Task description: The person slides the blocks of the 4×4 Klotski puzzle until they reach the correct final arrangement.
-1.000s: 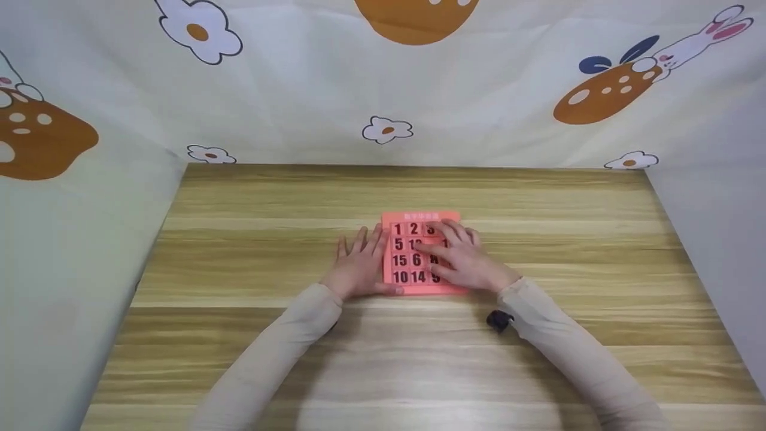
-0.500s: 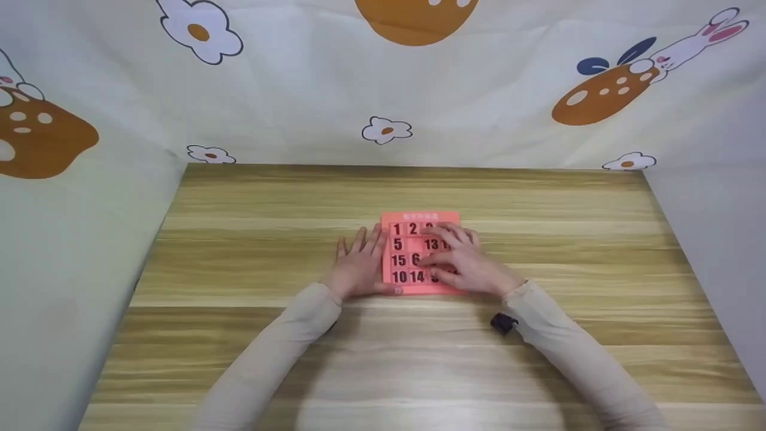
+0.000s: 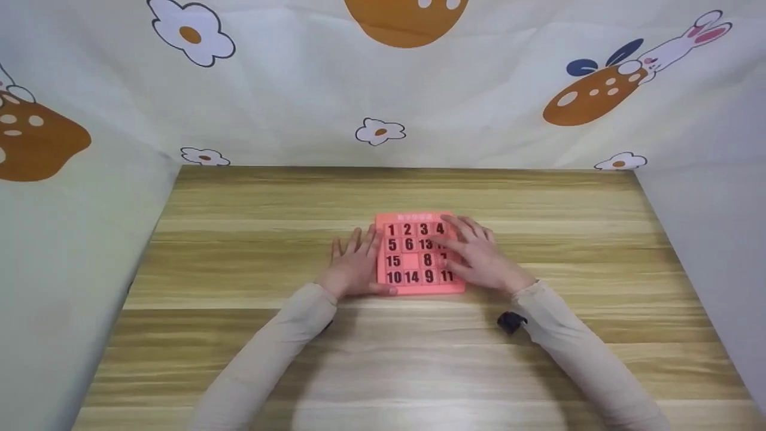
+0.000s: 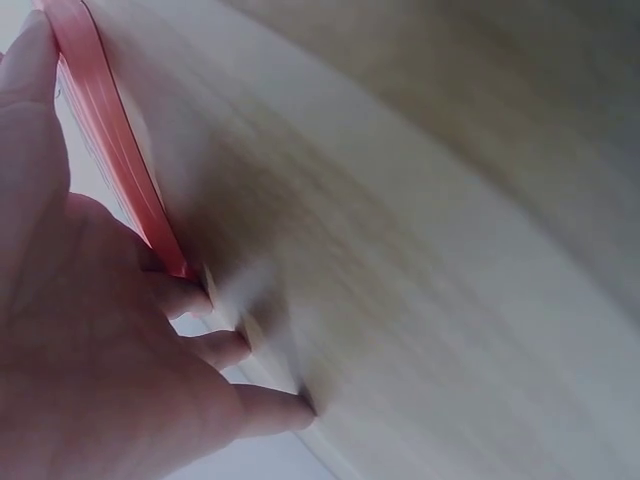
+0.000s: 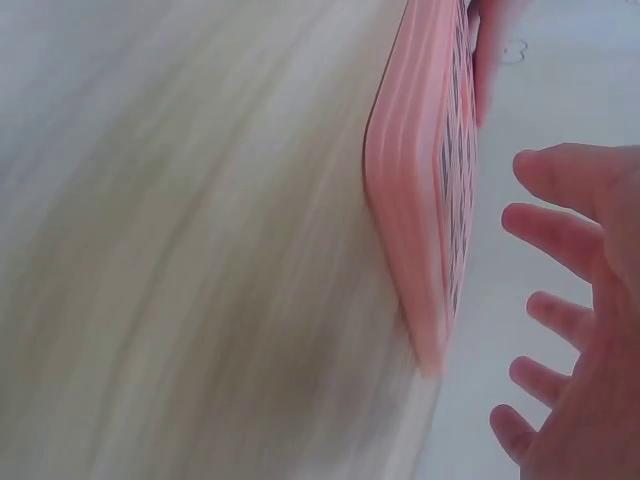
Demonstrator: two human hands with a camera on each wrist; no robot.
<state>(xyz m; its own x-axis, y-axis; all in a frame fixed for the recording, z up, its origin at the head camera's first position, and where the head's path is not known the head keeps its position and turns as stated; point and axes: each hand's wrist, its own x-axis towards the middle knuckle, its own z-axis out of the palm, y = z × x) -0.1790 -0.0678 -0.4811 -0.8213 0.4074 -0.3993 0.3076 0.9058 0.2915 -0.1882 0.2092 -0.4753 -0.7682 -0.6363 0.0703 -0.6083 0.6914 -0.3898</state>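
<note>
Tile 6 now up beside tile 5

On the coral-pink rectangular plastic-looking board before you, you can read bold black numerals on small square pink tiles. From left to right, the far row gives you 1, 2, 3 and 4; the next has 5, 6, 13 and a tile starting with 1, its rest under the fingers of your right hand. The third shows 15, a gap, 8 and a partly covered apparent 7; the near row reads 10, 14, 9, 11. The white characters along the board's far border are too blurred to read.
</note>
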